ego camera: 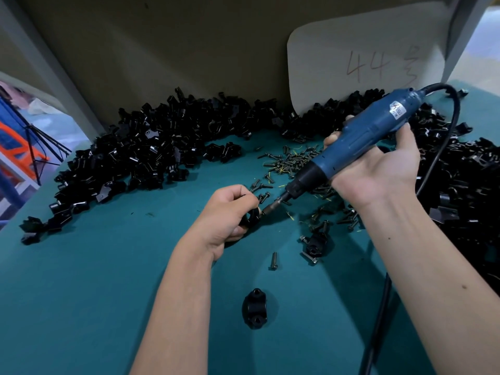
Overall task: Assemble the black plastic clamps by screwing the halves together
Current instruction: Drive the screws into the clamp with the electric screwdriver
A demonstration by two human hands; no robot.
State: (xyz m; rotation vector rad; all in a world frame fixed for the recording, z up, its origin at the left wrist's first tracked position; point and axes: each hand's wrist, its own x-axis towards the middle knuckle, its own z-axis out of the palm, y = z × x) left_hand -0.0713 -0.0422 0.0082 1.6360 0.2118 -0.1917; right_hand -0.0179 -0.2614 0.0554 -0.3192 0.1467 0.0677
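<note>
Work table [81, 293]: teal surface, matte. Back board [189, 50]: dull olive-grey, upright behind the table. White card [365, 63]: rounded corners, leaning on the board, handwritten "44" and a character. Grey post [54, 77]: slanting at left. Blue and orange frame [16, 142]: beyond the left edge, blurred.

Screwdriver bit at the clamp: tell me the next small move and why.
Probably press the electric screwdriver in the right hand straight into the clamp and run it. Its bit tip already meets the clamp that the left hand grips, so driving the screw seems next.
</note>
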